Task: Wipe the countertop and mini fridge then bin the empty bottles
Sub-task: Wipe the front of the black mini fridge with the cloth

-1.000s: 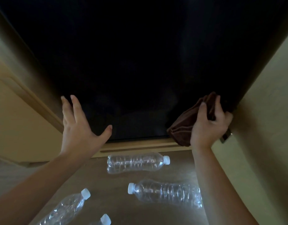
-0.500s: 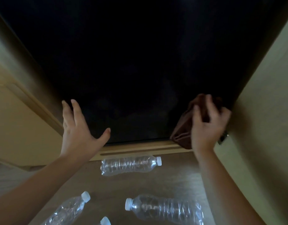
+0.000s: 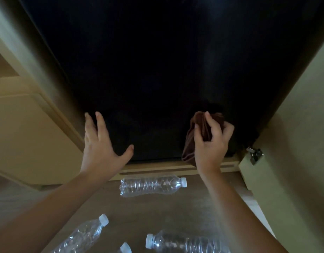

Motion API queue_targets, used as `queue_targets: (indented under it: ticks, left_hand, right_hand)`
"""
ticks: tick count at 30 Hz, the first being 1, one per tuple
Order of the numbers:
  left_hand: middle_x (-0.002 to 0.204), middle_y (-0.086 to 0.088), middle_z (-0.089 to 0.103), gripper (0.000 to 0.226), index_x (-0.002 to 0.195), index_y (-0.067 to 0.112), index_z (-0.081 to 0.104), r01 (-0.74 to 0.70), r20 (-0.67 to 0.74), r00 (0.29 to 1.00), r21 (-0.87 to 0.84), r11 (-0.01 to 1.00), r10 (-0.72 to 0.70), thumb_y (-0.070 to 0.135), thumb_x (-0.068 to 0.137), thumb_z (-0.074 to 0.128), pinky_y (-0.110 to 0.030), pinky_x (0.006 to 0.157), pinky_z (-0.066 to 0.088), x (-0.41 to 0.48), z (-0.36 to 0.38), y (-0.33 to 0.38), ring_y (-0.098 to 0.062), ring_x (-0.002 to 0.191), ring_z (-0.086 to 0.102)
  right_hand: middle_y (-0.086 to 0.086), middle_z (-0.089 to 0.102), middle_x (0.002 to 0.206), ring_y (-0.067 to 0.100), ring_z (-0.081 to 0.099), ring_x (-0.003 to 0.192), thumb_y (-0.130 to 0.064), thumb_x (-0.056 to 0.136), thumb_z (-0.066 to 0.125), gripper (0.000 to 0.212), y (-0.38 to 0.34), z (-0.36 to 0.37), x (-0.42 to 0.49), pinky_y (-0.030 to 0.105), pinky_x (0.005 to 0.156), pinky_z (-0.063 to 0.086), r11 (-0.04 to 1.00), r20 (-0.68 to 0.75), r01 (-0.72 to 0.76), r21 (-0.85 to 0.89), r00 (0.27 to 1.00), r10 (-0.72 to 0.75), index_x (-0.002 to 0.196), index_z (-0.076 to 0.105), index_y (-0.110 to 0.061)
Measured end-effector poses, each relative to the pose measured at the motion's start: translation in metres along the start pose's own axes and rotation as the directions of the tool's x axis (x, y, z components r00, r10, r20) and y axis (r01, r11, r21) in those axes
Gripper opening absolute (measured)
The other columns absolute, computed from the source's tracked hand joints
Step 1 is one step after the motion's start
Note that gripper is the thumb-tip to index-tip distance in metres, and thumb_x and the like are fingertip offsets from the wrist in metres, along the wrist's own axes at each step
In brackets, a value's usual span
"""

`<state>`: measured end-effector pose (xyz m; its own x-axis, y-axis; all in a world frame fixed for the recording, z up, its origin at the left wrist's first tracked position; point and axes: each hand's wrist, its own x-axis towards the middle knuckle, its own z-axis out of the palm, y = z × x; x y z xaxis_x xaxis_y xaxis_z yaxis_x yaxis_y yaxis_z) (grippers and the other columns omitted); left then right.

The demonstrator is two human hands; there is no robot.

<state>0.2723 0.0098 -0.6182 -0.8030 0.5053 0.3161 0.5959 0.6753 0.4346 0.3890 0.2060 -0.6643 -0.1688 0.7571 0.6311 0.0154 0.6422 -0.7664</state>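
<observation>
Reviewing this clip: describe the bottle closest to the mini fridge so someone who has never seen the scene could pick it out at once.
Start at the black mini fridge front set in the pale cabinet. Just below its wooden base strip, a clear plastic bottle lies on its side on the floor, white cap pointing right. Unlike the other bottles near the bottom edge, it lies between the two forearms and shows whole.

Mini fridge (image 3: 166, 66): black front face, glossy, filling the upper frame; set in a pale wooden recess
Cloth (image 3: 199, 136): brown, bunched, pressed against the fridge's lower right; held in the right hand (image 3: 211, 143)
Bottle by the fridge (image 3: 152, 185): clear plastic, white cap pointing right; lying on its side on the floor just below the fridge
Lower left bottle (image 3: 82, 236): clear, crumpled, lying down; cap up-right
Lower right bottle (image 3: 186, 242): clear, on its side; cap to the left
Bottom-edge bottle (image 3: 125, 248): only its white cap shows
</observation>
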Motion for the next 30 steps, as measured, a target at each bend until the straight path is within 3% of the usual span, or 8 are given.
queue_targets:
  ticks: [3,7,11,17,20,24,27,30]
  left_hand:
    - [0.153,-0.013,-0.011,0.11,0.144,0.018,-0.01,-0.004,0.01,1.0,-0.005,1.0,0.004,0.047,0.071,0.066,-0.041,0.107,0.018,0.0,-0.001,-0.001,-0.032,0.139,0.0]
    - [0.153,-0.009,-0.014,0.109,0.144,0.021,-0.011,0.001,0.016,1.0,-0.034,0.999,0.0,0.048,0.071,0.066,-0.038,0.106,0.016,-0.001,-0.002,-0.003,-0.028,0.14,-0.002]
    - [0.153,-0.009,-0.014,0.11,0.144,0.021,-0.011,0.009,0.01,1.0,-0.029,1.0,-0.008,0.049,0.07,0.066,-0.039,0.106,0.017,0.0,0.0,-0.002,-0.028,0.14,-0.002]
    - [0.153,-0.008,-0.013,0.11,0.144,0.02,-0.01,0.004,0.012,1.0,-0.027,1.0,-0.004,0.048,0.07,0.066,-0.039,0.106,0.018,0.0,-0.002,-0.003,-0.028,0.139,-0.001]
    - [0.153,-0.01,-0.013,0.11,0.144,0.019,-0.01,-0.003,0.004,1.0,-0.03,1.0,0.003,0.046,0.07,0.067,-0.035,0.105,0.015,0.0,-0.001,-0.003,-0.029,0.139,-0.001]
    - [0.153,-0.012,-0.012,0.11,0.144,0.018,-0.009,-0.009,-0.002,1.0,-0.024,1.0,0.009,0.045,0.071,0.068,-0.034,0.104,0.015,0.0,-0.001,-0.003,-0.029,0.139,0.0]
    - [0.153,-0.011,-0.012,0.11,0.144,0.02,-0.009,-0.015,0.009,1.0,-0.023,1.0,0.015,0.046,0.07,0.068,-0.035,0.104,0.016,0.001,-0.003,-0.006,-0.029,0.139,0.001]
    - [0.153,-0.013,-0.01,0.11,0.145,0.019,-0.008,-0.024,0.01,1.0,-0.014,1.0,0.024,0.047,0.069,0.067,-0.037,0.104,0.018,0.001,-0.002,-0.008,-0.03,0.139,0.002]
  right_hand:
    - [0.015,0.045,0.113,0.008,0.05,0.1,-0.008,0.079,0.068,0.035,0.002,-0.012,0.006,0.003,0.087,0.037,0.999,0.008,-0.024,0.031,1.0,0.024,0.112,0.056,-0.008]
    - [0.026,0.047,0.11,0.006,0.048,0.101,-0.008,0.08,0.067,0.028,0.011,-0.027,0.024,0.002,0.087,0.036,1.0,-0.126,-0.003,-0.014,0.992,0.001,0.106,0.056,-0.003]
    - [0.028,0.045,0.11,0.027,0.055,0.104,-0.008,0.082,0.067,0.026,0.021,-0.02,0.021,0.022,0.092,0.046,0.997,-0.145,0.058,-0.051,0.987,-0.065,0.104,0.061,0.003]
    - [0.025,0.044,0.116,0.021,0.048,0.107,-0.014,0.077,0.073,0.042,0.046,-0.019,-0.018,0.03,0.09,0.045,0.974,-0.022,0.01,-0.228,1.0,-0.015,0.114,0.058,-0.003]
    - [0.025,0.043,0.12,0.026,0.051,0.106,-0.011,0.077,0.071,0.045,0.061,-0.018,-0.043,0.027,0.088,0.042,0.958,0.034,-0.162,-0.235,0.984,0.175,0.119,0.055,-0.003]
    - [0.022,0.045,0.12,0.031,0.055,0.101,-0.008,0.08,0.067,0.035,0.069,-0.017,-0.055,0.02,0.08,0.041,0.892,0.012,-0.421,-0.166,0.903,0.429,0.112,0.054,-0.004]
    - [0.023,0.05,0.113,0.025,0.055,0.097,-0.003,0.079,0.066,0.031,0.063,-0.021,-0.043,0.0,0.076,0.036,0.911,-0.025,-0.407,-0.064,0.914,0.406,0.109,0.057,-0.003]
    - [0.029,0.05,0.109,0.024,0.053,0.099,-0.001,0.078,0.067,0.035,0.059,-0.028,-0.014,0.001,0.086,0.035,0.964,-0.181,-0.267,-0.008,0.948,0.262,0.111,0.056,0.003]
